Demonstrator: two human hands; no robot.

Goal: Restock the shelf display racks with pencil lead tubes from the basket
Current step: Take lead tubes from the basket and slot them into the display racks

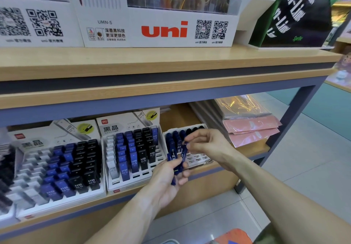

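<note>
Small display rack (195, 159) at 3 o'clock of the larger racks, partly filled. Left hand (167, 179) grips bundle of blue lead tubes (175, 163); right hand (207, 144) fingers pinch one tube. Risk: loose bundle slips, tubes drop.

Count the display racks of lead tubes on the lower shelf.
3, maybe more hidden past the left edge: left rack, middle rack, and a smaller right rack behind the hands.
</note>
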